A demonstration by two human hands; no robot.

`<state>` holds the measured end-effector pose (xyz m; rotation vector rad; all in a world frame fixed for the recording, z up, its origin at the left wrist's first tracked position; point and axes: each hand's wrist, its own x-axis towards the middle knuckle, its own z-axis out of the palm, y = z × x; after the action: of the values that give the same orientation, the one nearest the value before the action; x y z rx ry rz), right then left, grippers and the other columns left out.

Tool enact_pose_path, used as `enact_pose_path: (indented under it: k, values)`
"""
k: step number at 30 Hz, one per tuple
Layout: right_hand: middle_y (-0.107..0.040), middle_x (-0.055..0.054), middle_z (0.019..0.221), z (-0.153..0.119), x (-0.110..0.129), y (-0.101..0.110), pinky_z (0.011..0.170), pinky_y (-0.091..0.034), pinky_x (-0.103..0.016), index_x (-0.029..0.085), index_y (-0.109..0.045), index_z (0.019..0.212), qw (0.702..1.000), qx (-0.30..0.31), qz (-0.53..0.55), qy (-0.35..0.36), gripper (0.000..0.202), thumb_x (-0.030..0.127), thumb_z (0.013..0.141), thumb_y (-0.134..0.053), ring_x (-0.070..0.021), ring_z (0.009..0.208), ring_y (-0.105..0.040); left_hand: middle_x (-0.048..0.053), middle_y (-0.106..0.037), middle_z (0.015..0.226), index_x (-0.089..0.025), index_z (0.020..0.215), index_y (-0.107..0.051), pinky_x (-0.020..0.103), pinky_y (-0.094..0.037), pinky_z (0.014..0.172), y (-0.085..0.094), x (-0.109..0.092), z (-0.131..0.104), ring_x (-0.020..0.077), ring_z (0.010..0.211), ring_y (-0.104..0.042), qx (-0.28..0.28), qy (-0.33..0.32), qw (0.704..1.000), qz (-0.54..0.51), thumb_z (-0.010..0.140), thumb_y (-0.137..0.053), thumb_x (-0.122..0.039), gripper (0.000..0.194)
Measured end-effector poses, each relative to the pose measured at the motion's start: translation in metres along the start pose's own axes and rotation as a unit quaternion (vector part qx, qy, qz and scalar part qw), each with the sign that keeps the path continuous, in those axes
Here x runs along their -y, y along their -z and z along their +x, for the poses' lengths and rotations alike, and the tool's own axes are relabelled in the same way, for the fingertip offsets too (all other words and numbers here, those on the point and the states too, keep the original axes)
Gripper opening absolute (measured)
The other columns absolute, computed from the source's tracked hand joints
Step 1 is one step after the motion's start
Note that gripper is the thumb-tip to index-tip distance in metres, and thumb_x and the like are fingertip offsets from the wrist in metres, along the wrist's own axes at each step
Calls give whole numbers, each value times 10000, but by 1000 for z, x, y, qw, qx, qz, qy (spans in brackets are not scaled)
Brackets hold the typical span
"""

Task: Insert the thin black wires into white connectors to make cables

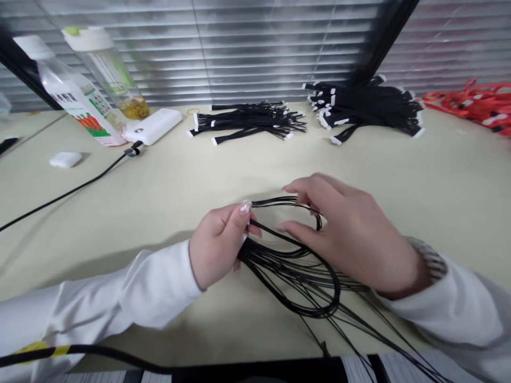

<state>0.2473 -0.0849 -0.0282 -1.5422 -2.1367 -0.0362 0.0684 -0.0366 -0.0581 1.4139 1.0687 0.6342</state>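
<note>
Left hand pinched shut on black cords; right hand fingers curl around loop. Cord tails fan toward near-right bench edge.

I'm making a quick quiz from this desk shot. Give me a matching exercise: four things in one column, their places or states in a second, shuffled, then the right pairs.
Things:
1. black cords
2. red wire pile
3. white power bank
4. small white case

Places or states:
A. far right edge of the desk
B. alone at the desk's left, near a black cable
C. pinched in the left hand, looped by the right hand
D. lying beside two bottles

Pairs: 1-C, 2-A, 3-D, 4-B
</note>
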Motion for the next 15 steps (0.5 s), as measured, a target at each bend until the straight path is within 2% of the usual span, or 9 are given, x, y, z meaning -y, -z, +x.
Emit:
enact_pose_path:
  k: [2,4,6,9,12,15]
  values:
    - [-577,-82,868,-3,7,7,646,-389,-296,166,-545,931,995,-47,-84,33,207,315,793,-587,-198,783,-539,-46,-496,497,-165,690,-525,154,-304,235,0,0,2,50,259,-402,-19,-5,1000,-10,830,-391,-586,463]
    - [-552,-47,714,-6,14,14,557,-330,-292,181,-542,772,990,-58,-119,51,156,329,822,-541,-165,648,-499,-57,-467,465,-169,685,-519,160,-300,233,0,1,3,54,248,-400,-31,-7,999,-27,825,-396,-596,466]
    - [-473,6,544,-6,17,19,479,-245,-284,189,-490,634,996,-13,-80,43,255,322,851,-488,-109,486,-394,-59,-471,472,-173,693,-518,171,-299,229,0,1,4,55,240,-397,-46,-4,998,-46,815,-410,-605,462]
    - [-394,38,446,0,7,25,446,-230,-263,178,-403,527,995,78,45,-37,388,331,883,-421,-70,413,-312,-58,-476,498,-171,702,-527,178,-290,218,1,2,4,52,236,-391,-72,-2,996,-59,808,-421,-609,463]
    - [-441,37,460,6,-9,30,467,-305,-237,177,-432,510,973,134,147,-120,420,356,888,-391,-73,451,-399,-57,-469,508,-167,703,-541,181,-290,220,1,2,4,47,235,-385,-95,-7,993,-67,800,-424,-622,479]
    - [-496,36,521,7,-17,33,515,-361,-230,186,-518,563,939,231,223,-124,371,323,882,-387,-86,516,-464,-57,-456,483,-172,718,-550,182,-296,230,2,1,4,54,240,-392,-100,-4,992,-74,792,-422,-638,488]
